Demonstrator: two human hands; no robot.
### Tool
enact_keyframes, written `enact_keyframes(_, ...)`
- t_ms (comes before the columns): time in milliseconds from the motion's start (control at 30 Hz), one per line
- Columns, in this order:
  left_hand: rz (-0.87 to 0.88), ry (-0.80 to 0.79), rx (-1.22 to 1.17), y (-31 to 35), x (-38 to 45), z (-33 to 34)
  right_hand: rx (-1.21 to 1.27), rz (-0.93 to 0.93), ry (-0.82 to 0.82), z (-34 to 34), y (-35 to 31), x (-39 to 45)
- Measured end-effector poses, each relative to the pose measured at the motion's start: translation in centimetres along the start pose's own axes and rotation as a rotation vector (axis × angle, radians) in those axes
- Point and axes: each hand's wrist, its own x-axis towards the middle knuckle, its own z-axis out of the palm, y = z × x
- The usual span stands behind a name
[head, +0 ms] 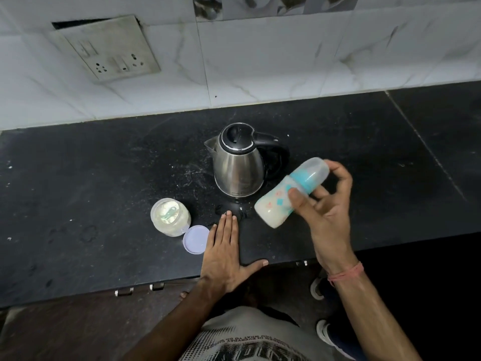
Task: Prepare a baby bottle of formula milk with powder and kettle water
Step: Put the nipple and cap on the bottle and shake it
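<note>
a black stone counter [104, 178] runs below a white marble-tiled wall [260, 61] that carries a grimy socket plate [109, 48]. a steel kettle [238, 165] with a black lid stands mid-counter, spout to the left. the left hand [223, 254] lies flat on the counter before it, fingers straight and together, thumb spread along the edge. the right hand [325, 204] grips the capped baby bottle [289, 194] tilted above the counter, milky liquid pooled in its lower end. left of the flat hand stands an open powder jar [170, 217] with a scoop inside, its lilac lid [195, 239] lying just beside.
</note>
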Motion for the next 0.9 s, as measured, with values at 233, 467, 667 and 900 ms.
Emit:
enact_keyframes(233,0.001,0.006,0.006,-0.1,0.0,0.1,0.002,-0.035,-0.017,0.6,-0.2,0.0)
enact_keyframes(467,0.007,-0.005,0.013,-0.2,0.0,0.0,-0.114,0.062,-0.213,0.3,0.3,-0.9)
enact_keyframes(667,-0.004,-0.003,0.018,-0.4,0.1,0.6,0.001,-0.119,0.066,-0.5,-1.8,0.8)
enact_keyframes(900,0.020,0.013,-0.005,-0.6,0.1,0.6,-0.171,0.054,-0.284,0.3,-1.4,0.3)
